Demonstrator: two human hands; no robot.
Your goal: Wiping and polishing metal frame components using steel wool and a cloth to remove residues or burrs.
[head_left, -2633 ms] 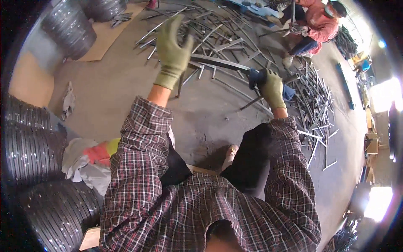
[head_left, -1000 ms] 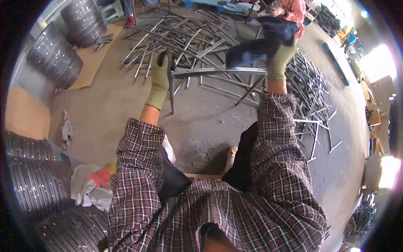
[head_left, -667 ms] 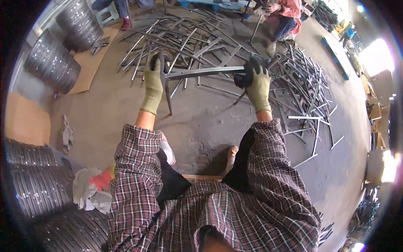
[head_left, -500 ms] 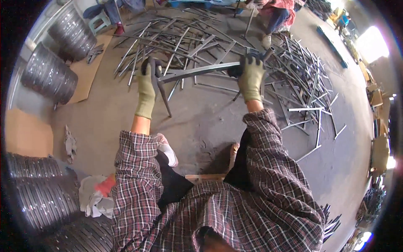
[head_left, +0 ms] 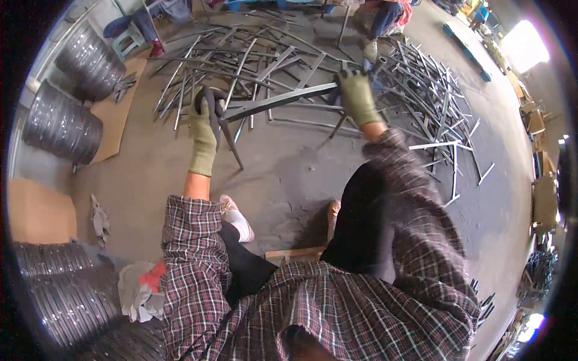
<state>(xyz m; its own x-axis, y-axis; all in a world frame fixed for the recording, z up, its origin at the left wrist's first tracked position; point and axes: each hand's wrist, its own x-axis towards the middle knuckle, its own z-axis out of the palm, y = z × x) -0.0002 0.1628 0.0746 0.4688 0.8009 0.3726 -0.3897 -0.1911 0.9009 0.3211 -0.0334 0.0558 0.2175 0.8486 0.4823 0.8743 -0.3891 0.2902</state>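
A dark grey metal frame (head_left: 280, 102), with a long crossbar and tube legs, is held out in front of me above the floor. My left hand (head_left: 205, 123), in a green knit glove with dark fingers, is closed round its left end, where a leg slants down toward the floor. My right hand (head_left: 357, 96), gloved alike, is at the right end with its fingers bent over the tube; the frame hides part of the grip. Motion smears my right sleeve.
Loose metal tubes and frames (head_left: 433, 105) are heaped ahead and to the right. Wrapped dark bundles (head_left: 63, 123) stand at the left, near cardboard (head_left: 42, 207) and rags (head_left: 135, 292). Other people (head_left: 385, 21) sit beyond the heap. A blue beam (head_left: 466, 51) lies far right.
My right forearm and elbow have swung outward to the right. The view has shifted slightly, and the frame remains between both hands.
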